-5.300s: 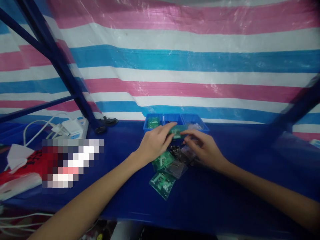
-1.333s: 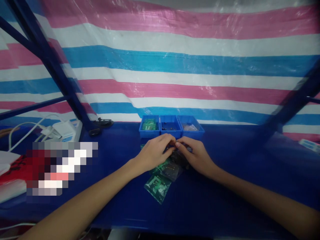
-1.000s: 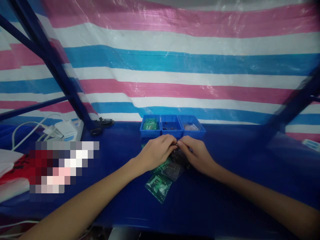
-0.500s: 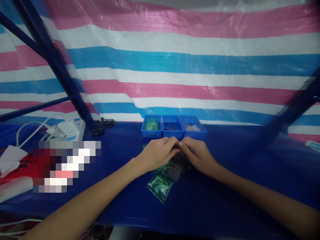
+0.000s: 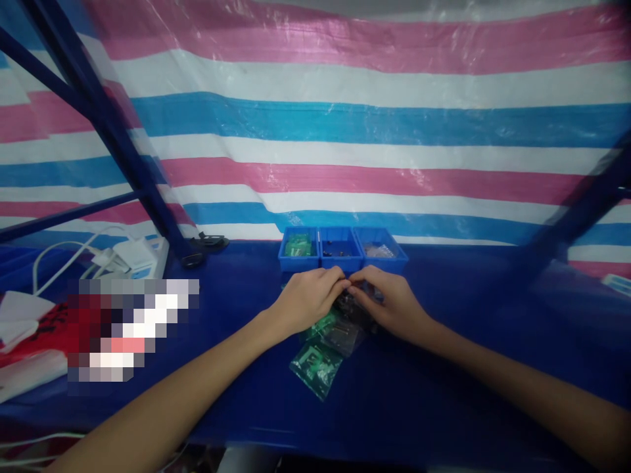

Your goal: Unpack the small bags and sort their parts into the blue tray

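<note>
Head view, left hand (image 5: 303, 302): over bag pile, fingers bent, fingertips meeting the right's just in front of bins.
Right hand (image 5: 394, 302): mirrors it, thumb and index brought together.
Grip, both: fingertips close together; contents hidden, can't tell if grasping or just clenched.
Dark small parts (image 5: 351, 303): heaped between and below hands, partly covered.
Clear bag (image 5: 344, 336): flat, near side of dark parts, overlapping green bag.
Green bag (image 5: 323, 325): under left hand's fingers, mostly hidden.
Front green bag (image 5: 316, 369): flat on bench (image 5: 444, 394), nearest the person, pale pieces inside.
Left bin (image 5: 298, 265): blue, green packets (image 5: 298, 247) in it.
Middle bin (image 5: 341, 238): blue, few dark bits (image 5: 329, 253) on bottom.
Right bin (image 5: 387, 265): blue, clear packets (image 5: 379, 251).
Power strip (image 5: 158, 259): bench left, adapter (image 5: 131, 253) against it.
Red item (image 5: 89, 315): left, partly pixelated.
Backdrop: striped sheeting (image 5: 345, 121).
</note>
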